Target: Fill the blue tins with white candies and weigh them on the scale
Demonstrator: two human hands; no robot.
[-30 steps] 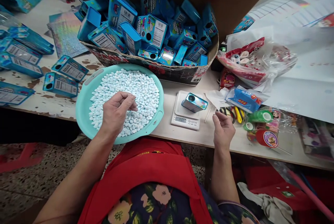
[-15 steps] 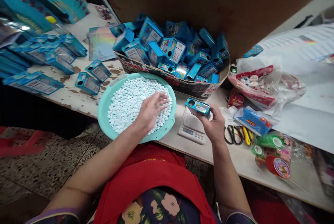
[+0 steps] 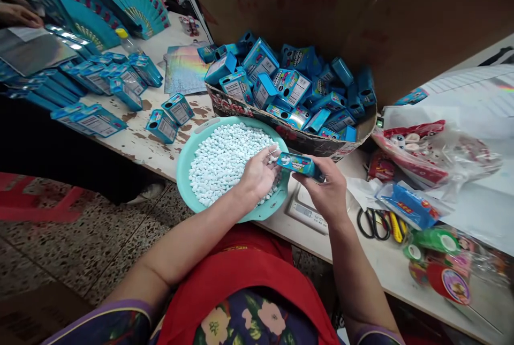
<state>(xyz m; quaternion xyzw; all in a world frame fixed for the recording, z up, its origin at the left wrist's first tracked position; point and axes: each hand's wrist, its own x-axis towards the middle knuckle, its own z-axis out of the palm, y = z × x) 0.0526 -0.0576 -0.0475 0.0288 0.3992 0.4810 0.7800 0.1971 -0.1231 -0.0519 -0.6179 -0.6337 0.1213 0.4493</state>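
Over the turquoise basin full of small white candies, my left hand is cupped palm up. A few candies show at its fingertips, right beside the round hole of a blue candy box. White shows in that hole. My right hand grips the box from the right, its printed top facing up and the hole toward my left fingers. Under my right hand lies a white digital scale, partly covered by hand and box.
Behind the basin stands a cardboard carton heaped with blue boxes. More blue boxes stand at left, where another person's hand shows. Scissors, a yellow cutter, green tape and plastic bags lie at right.
My left hand has risen from the candies and moved right to the box, turning palm up with candies. The box has shifted left off the scale toward the basin. The view has turned left.
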